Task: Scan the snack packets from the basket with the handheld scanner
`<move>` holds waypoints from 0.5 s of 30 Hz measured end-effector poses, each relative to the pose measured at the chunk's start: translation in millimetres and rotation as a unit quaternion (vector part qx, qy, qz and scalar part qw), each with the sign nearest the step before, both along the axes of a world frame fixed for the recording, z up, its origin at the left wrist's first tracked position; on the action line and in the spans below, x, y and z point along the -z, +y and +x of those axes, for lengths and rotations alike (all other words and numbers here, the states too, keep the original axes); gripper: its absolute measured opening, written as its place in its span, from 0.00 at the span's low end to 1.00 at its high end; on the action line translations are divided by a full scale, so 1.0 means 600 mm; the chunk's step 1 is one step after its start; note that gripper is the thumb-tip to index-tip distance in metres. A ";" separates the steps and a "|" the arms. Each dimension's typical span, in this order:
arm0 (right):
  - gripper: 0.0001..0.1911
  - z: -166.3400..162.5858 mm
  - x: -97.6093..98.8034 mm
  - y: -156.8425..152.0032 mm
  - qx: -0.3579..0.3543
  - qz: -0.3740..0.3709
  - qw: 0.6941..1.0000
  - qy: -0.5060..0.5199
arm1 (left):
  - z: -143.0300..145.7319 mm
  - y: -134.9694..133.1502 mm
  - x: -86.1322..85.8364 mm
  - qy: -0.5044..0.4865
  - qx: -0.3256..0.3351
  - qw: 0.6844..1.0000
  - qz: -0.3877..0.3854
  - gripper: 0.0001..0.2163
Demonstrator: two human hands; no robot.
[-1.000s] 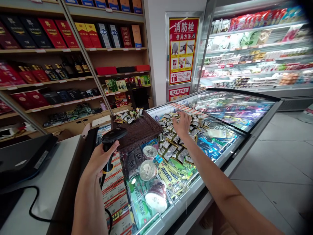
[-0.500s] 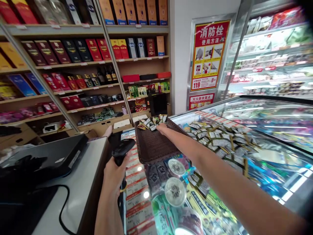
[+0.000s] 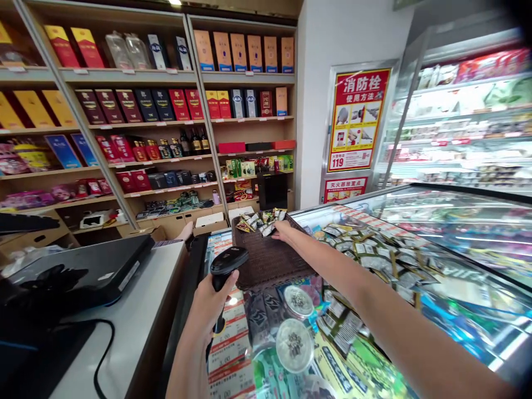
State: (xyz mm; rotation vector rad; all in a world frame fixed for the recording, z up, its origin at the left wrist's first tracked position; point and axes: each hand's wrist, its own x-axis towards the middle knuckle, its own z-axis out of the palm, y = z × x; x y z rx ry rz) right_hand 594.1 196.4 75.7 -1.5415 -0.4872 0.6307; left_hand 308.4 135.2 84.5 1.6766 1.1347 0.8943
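My left hand is wrapped round the handle of a black barcode scanner, held upright at the near edge of a brown woven tray. My right hand reaches to the far part of that tray, its fingers closed on the edge of a small snack packet. More small shiny packets lie loosely at the tray's far end. The tray rests on the glass top of a freezer, and the right fingertips are partly hidden by the hand.
To the right, many grey-and-gold packets lie in a heap on the freezer. Round tubs and bagged goods show under the glass. A white counter with a black device and cable stands left. Boxed bottles fill the back shelves.
The view has tilted up and shifted a little left. The scanner has come closer to the tray, covering its near left corner. My right hand remains at the packets.
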 end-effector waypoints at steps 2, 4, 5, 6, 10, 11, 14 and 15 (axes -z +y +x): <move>0.08 0.006 -0.004 -0.054 -0.010 -0.002 0.999 0.044 | 0.015 -0.014 -0.005 0.002 0.027 1.000 0.004 0.28; 0.02 0.006 0.003 -0.125 -0.012 0.025 0.998 0.063 | 0.031 -0.030 -0.011 0.000 0.066 0.998 0.001 0.28; 0.03 0.005 0.011 -0.164 -0.008 0.050 0.997 0.067 | 0.039 -0.039 -0.014 -0.002 0.090 0.996 -0.002 0.28; 0.05 0.003 0.020 -0.204 -0.002 0.082 0.994 0.069 | 0.047 -0.046 -0.016 -0.001 0.119 0.993 -0.005 0.28; 0.12 -0.010 0.066 -0.332 0.039 0.184 0.980 0.058 | 0.076 -0.072 -0.019 0.016 0.231 0.973 -0.013 0.25; 0.13 -0.013 0.074 -0.350 0.050 0.198 0.978 0.051 | 0.082 -0.078 -0.019 0.019 0.245 0.969 -0.012 0.24; 0.17 -0.016 0.088 -0.374 0.076 0.218 0.973 0.029 | 0.094 -0.091 -0.018 0.025 0.251 0.968 -0.004 0.22; 0.17 -0.016 0.089 -0.375 0.080 0.219 0.972 0.023 | 0.096 -0.095 -0.018 0.029 0.247 0.969 -0.002 0.22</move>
